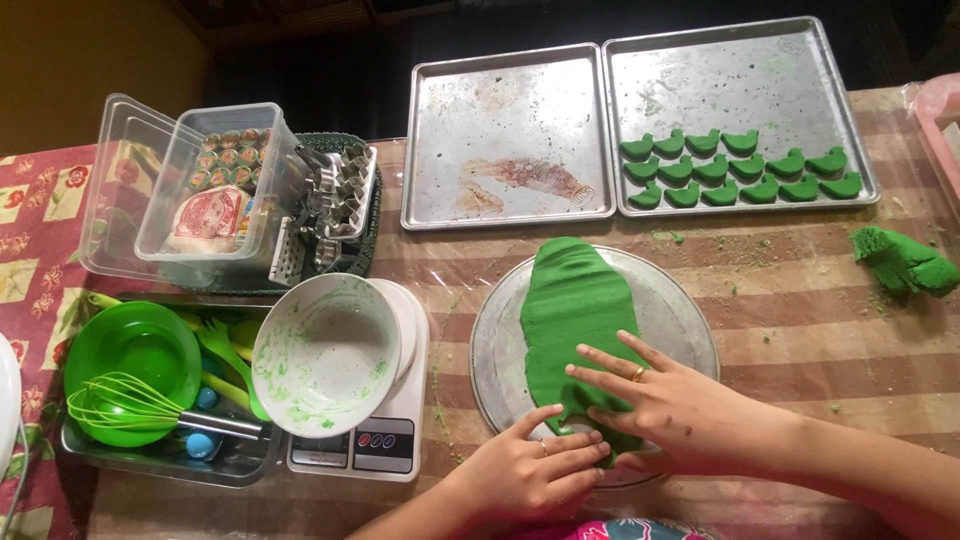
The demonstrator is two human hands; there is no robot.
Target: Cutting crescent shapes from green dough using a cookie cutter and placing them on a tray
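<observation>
A flattened sheet of green dough (572, 310) lies on a round metal plate (680, 310) in front of me. My right hand (665, 405) rests flat on the near end of the sheet, fingers spread, with a ring on one finger. My left hand (530, 470) lies beside it at the plate's near edge, fingertips touching the dough's near end. Neither hand grips anything.
Two metal baking trays sit at the back: the left tray (505, 140) bare, the right tray (720, 90) holding several green cut-out shapes (735, 170). A dough lump (905, 262) lies at right. At left stand a white bowl (325, 355) on a kitchen scale (385, 445), a whisk (140, 410), a green bowl (130, 350), clear tubs (190, 190) and metal cutters (335, 195).
</observation>
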